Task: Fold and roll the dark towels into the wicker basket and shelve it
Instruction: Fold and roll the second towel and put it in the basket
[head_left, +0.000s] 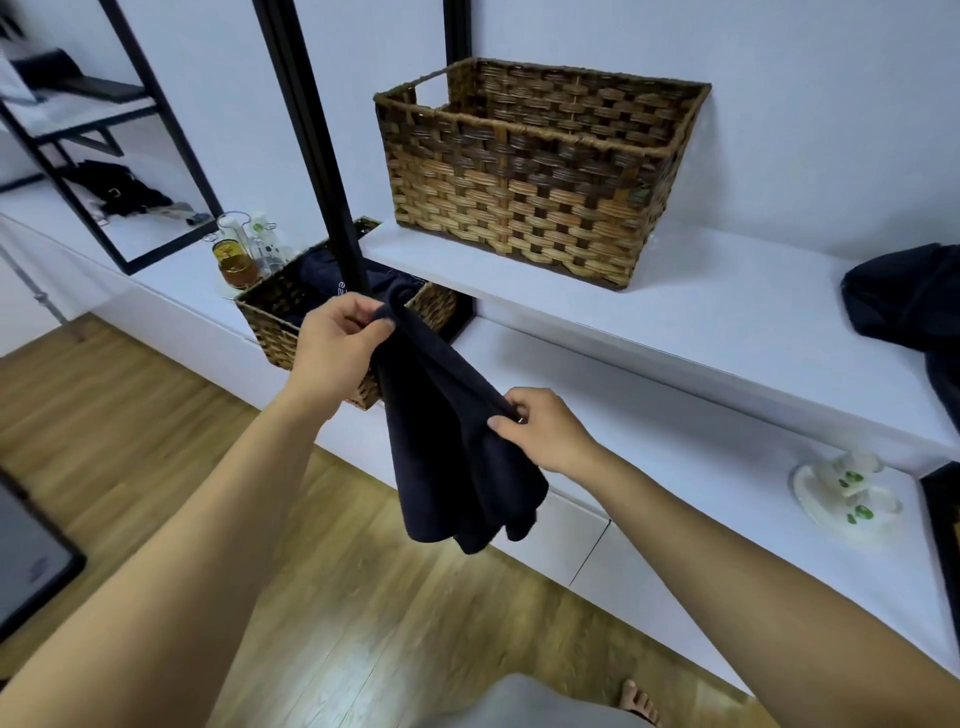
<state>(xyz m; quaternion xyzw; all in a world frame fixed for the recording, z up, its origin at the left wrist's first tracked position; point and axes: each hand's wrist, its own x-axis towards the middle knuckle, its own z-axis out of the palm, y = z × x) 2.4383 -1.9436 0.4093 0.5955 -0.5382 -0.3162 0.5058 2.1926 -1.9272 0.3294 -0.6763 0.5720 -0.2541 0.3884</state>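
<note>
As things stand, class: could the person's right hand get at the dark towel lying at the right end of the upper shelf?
Probably not straight away: the right hand is pinching the dark towel held with the left hand. Once released, nothing visible blocks the way to the towel on the shelf.

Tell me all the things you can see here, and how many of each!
Dark towel: one, navy, hanging in the air between both hands.
Big wicker basket: one, brown, on the upper white shelf.
Small wicker basket: one, brown, on the lower ledge, dark cloth inside.
Dark cloth pile: one, navy, right end of the upper shelf.
Bottles: a few, clear and amber, behind the small basket.
White dish: one, with green bits, lower ledge on the right.
Floor: wooden, brown.
Hands: left hand pinches the towel's top; right hand grips its side.
</note>
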